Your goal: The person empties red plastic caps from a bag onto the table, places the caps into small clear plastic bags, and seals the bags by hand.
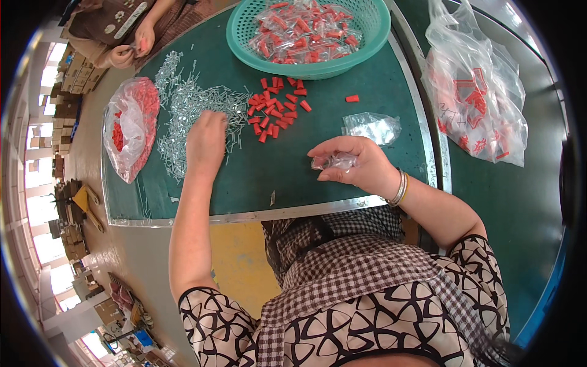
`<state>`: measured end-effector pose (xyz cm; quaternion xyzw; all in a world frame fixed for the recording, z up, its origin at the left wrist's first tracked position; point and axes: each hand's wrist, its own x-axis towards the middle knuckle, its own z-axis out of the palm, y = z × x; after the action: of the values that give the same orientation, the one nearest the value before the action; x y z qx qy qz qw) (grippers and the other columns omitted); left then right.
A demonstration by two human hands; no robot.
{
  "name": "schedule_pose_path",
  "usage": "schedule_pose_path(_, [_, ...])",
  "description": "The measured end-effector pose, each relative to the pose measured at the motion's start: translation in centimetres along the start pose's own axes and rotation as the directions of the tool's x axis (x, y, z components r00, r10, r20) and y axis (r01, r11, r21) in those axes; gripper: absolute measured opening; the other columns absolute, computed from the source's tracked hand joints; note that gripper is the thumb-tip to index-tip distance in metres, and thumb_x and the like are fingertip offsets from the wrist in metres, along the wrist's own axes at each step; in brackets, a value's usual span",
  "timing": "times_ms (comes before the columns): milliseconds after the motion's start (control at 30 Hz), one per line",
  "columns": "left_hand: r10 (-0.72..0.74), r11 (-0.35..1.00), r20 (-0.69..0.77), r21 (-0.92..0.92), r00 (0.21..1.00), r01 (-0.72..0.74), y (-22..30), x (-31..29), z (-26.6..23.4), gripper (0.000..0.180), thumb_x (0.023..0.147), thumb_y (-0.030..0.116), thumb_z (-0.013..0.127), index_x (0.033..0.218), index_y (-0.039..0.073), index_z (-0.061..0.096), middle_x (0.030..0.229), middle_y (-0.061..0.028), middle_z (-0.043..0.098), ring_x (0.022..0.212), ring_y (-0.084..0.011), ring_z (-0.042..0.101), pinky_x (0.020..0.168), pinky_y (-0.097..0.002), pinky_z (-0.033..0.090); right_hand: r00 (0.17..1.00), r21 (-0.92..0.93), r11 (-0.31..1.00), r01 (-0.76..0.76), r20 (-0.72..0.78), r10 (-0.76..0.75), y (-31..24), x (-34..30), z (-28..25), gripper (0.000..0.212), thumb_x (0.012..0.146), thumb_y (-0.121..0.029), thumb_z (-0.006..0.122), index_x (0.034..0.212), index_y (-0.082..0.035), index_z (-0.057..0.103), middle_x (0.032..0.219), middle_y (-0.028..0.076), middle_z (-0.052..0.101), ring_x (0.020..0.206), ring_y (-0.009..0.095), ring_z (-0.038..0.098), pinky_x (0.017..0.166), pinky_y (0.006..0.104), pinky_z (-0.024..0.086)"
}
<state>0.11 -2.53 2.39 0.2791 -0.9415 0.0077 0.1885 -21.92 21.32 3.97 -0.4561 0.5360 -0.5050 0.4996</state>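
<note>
My left hand (207, 142) is at the pile of silver screws (189, 101), its fingers curled down among them. Whatever its fingertips pinch is hidden under the hand. Over the near right part of the table, my right hand (364, 166) holds a small clear plastic bag (341, 161) between thumb and fingers. Something reddish shows at that bag's left end. Just beyond this hand lies a stack of flat clear bags (374, 127). Between my hands and farther off is a loose group of red tapered plastic plugs (276, 109). One more red plug (352, 98) lies apart, to the right.
A green perforated basket (309, 68) of filled bags stands at the far edge. To the left sits an open bag of red pieces (131, 128); a big clear sack (483, 104) rests on the right-hand surface. Another person's hands (134, 52) work at the far left.
</note>
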Motion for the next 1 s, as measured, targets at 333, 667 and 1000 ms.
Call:
schedule_pose_path(333, [-0.261, 0.938, -0.155, -0.273, 0.953, 0.213, 0.7, -2.1, 0.4, 0.011, 0.081, 0.005, 0.069, 0.091, 0.003, 0.071, 0.091, -0.0093, 0.066, 0.077, -0.0263, 0.063, 0.07, -0.0341, 0.05, 1.0, 0.009, 1.0, -0.004, -0.004, 0.004, -0.1, 0.0, 0.0, 0.034, 0.079, -0.006, 0.078, 0.111, -0.004, 0.068, 0.094, 0.003, 0.069, 0.09, 0.009, 0.065, 0.083, 0.0252, 0.054])
schedule_pose_path(667, [0.025, 0.996, 0.123, 0.078, 0.992, -0.035, 0.9, 0.9, -0.2, 0.007, 0.082, 0.004, 0.065, 0.088, 0.004, 0.067, 0.087, -0.0104, 0.061, 0.08, -0.0321, 0.063, 0.07, -0.0416, 0.051, 1.0, 0.022, 0.999, -0.029, 0.012, 0.029, 0.2, 0.0, -0.1, 0.033, 0.081, -0.005, 0.077, 0.112, -0.003, 0.067, 0.096, 0.004, 0.069, 0.091, 0.01, 0.066, 0.083, 0.0256, 0.055])
schedule_pose_path(1000, [-0.145, 0.984, -0.111, -0.121, 0.983, 0.132, -0.1, -0.7, 0.5, 0.007, 0.084, 0.006, 0.064, 0.09, 0.003, 0.066, 0.086, -0.0114, 0.061, 0.078, -0.0334, 0.062, 0.068, -0.0421, 0.05, 1.0, -0.013, 1.0, -0.007, 0.003, 0.007, -0.1, 0.2, 0.0, 0.032, 0.08, -0.006, 0.077, 0.11, -0.004, 0.068, 0.094, 0.004, 0.07, 0.089, 0.01, 0.066, 0.083, 0.0257, 0.055])
